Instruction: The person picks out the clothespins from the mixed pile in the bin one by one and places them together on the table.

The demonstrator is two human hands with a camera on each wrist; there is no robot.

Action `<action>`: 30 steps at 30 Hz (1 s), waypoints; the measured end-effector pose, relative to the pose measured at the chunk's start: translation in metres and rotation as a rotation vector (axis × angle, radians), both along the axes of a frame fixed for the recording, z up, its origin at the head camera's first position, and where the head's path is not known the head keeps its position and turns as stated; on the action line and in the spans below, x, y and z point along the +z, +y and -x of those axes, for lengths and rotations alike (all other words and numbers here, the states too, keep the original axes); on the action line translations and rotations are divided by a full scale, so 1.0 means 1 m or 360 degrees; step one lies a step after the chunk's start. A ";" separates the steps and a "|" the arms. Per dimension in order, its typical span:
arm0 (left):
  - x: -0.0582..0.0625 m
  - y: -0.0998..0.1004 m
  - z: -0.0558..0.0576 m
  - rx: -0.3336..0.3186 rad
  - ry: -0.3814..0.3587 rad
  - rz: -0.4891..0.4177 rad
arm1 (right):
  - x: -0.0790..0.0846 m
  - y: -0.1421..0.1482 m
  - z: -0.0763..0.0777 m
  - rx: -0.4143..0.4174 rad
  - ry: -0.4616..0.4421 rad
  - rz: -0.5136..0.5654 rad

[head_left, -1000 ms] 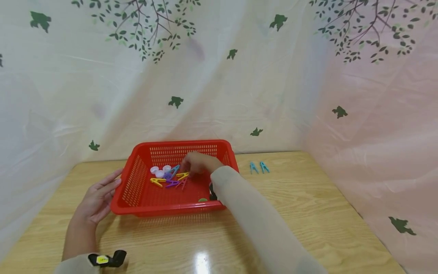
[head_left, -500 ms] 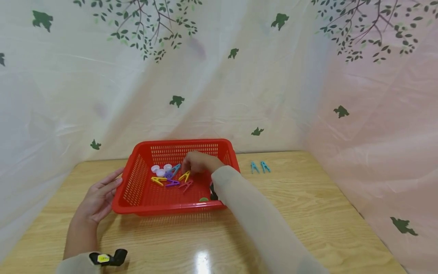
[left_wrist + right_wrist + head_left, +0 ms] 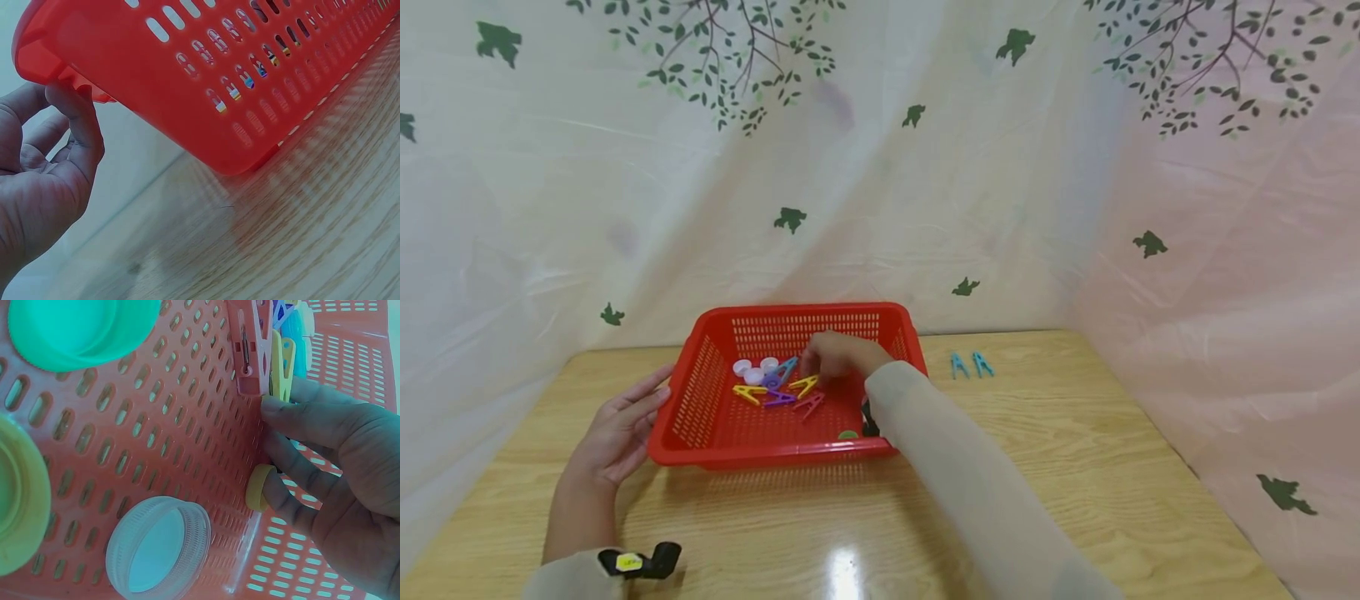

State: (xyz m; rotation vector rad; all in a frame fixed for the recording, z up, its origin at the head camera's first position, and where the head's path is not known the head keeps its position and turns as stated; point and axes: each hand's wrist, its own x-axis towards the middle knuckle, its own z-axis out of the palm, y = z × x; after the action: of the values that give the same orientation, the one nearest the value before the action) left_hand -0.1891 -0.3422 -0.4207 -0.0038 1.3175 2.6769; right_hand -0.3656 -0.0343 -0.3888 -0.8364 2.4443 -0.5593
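A person's right grip (image 3: 835, 354) reaches down inside a red rectangular plastic basket with slotted sides (image 3: 775, 455), thumb and fingertip apparently pinching the end of a small yellow plastic clothespin (image 3: 287, 369). The clothespin lies on the basket floor, just beside a pinkish-red plastic clothespin (image 3: 255, 378). It looks featherlight and stiff, with a springy pivot and smooth faces that may slip if caught by an edge; the surest hold is likely across both arms near the tips, and breakage seems unlikely. The person's left grip (image 3: 617, 433), digits bent against the rim, holds the basket's left side; the thin-walled basket looks light enough to slide unless braced. A round clear ribbed plastic lid (image 3: 156, 550) and a round teal-green plastic lid (image 3: 112, 356) also sit in the basket.

Underneath, a pale wood-grain counter (image 3: 1075, 467) shines with a reflected light at its near edge. Two light blue plastic clothespins (image 3: 956, 360) lie to the basket's right. Behind hangs a pale sheet backdrop (image 3: 865, 208) printed with green leaves and branches.
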 end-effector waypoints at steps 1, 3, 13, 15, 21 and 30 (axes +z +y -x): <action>0.000 0.000 0.000 -0.0001 0.0001 -0.0003 | 0.000 0.000 0.000 0.0000 0.0000 0.0000; 0.000 0.000 0.000 -0.0001 -0.0004 -0.0008 | 0.000 0.000 -0.001 -0.0002 -0.0001 0.0004; 0.001 0.000 0.000 0.0009 -0.0025 -0.0010 | 0.000 -0.001 -0.001 -0.0031 0.0006 0.0061; 0.001 0.000 0.000 0.0014 -0.0026 -0.0006 | 0.000 -0.002 0.000 -0.0022 0.0023 0.0068; 0.001 0.000 -0.001 0.0024 -0.0028 0.0015 | -0.001 -0.003 0.000 -0.0016 0.0007 0.0077; 0.002 0.001 -0.002 0.0042 -0.0030 0.0031 | -0.002 -0.003 0.001 0.0051 0.0006 0.0169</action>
State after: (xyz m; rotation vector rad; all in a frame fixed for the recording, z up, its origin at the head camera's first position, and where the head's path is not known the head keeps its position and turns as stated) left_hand -0.1870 -0.3411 -0.4183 -0.0489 1.3471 2.6791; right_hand -0.3663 -0.0368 -0.3904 -0.9184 2.4171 -0.6812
